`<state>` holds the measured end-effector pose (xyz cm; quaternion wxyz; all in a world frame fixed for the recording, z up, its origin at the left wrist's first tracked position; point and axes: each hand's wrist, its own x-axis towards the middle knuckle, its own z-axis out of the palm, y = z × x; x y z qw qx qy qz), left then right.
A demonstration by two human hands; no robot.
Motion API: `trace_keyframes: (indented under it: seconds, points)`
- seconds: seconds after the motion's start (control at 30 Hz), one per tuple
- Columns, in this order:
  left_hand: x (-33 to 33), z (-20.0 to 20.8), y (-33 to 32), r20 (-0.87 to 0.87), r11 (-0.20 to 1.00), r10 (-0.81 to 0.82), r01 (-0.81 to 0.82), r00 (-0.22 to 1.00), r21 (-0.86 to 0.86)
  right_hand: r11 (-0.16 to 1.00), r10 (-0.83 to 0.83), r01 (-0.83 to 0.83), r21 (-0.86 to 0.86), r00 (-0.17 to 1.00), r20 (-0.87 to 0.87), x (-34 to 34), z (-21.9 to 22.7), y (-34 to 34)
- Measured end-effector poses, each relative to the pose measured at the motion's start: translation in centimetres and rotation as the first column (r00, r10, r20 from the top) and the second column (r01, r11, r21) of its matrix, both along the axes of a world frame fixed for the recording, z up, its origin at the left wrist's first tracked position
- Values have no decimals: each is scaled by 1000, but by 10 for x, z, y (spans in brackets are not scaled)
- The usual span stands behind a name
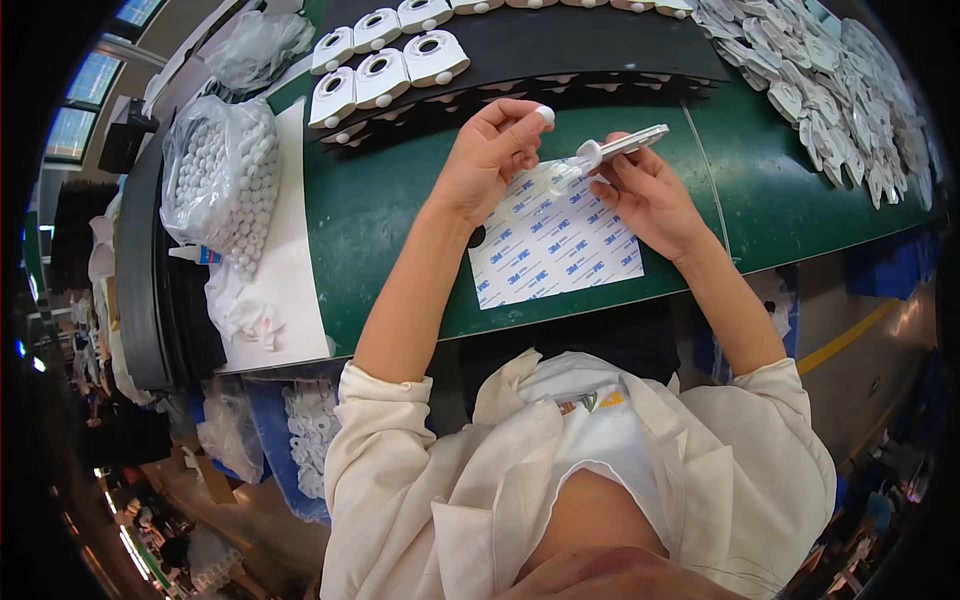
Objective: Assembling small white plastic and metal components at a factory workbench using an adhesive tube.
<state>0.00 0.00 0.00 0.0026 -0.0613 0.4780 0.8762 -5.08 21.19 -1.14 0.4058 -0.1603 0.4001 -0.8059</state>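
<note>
My left hand (488,155) is raised over the far part of the sheet, its fingers curled. A small white round piece (545,115) shows at its fingertips; whether they pinch it or it covers a tip is hard to tell. My right hand (655,195) is closed on a white plastic part (630,145), held edge-on between thumb and fingers. At that part's left end is a rounded knob, with something clear and shiny beside it. Below both hands a white sheet with blue print (555,250) lies on the green table (400,240).
White housings with round holes (380,80) stand in rows on black foam sheets (560,50) at the back. A pile of white parts (820,90) covers the far right. To the left sit a bag of white balls (220,170) and crumpled tissue (245,310).
</note>
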Motion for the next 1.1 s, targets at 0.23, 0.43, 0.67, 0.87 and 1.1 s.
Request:
trace_keyframes:
  seconds: [0.23,0.43,0.67,0.87,1.1]
  points:
    - [4,10,9,-40,998,-41,40,998,-38,997,-60,55,-61,994,-92,1,6,-2]
    - [4,13,9,-29,996,-58,56,998,-75,944,-230,327,-40,569,-790,8,11,-1]
    - [3,4,6,-15,996,-94,94,995,12,884,-189,426,-192,-49,-981,13,15,-1]
    - [4,7,6,-29,989,-79,75,996,-124,861,-242,450,-237,-48,-969,11,17,0]
    - [5,11,11,-43,988,-53,46,998,-150,916,-363,383,-117,670,-647,7,7,-3]
